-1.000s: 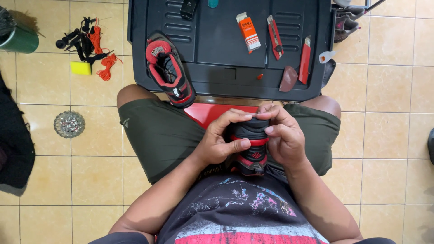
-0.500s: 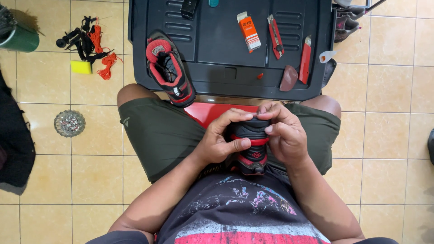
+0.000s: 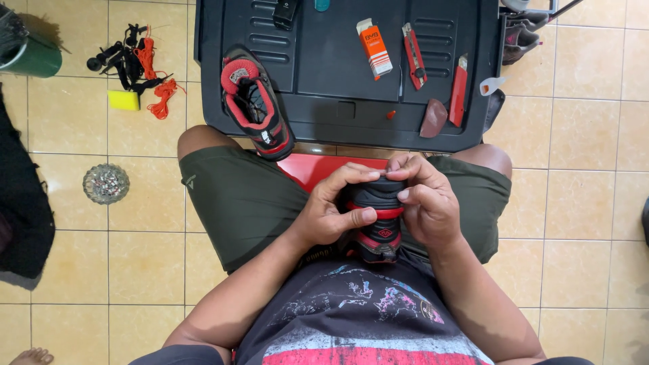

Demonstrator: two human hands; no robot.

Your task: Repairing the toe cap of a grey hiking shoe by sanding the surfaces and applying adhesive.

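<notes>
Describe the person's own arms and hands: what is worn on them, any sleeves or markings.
Both forearms are bare, with no sleeves reaching them. The left hand and right hand wear no gloves; no rings, watch or wristband show. Fingernails are short. No markings are visible.

The one camera sits on the person's head and looks straight down, close to the left hand (image 3: 331, 213), the right hand (image 3: 426, 203) and the lap, with the black tray (image 3: 338, 74) farther off near the top edge.
</notes>
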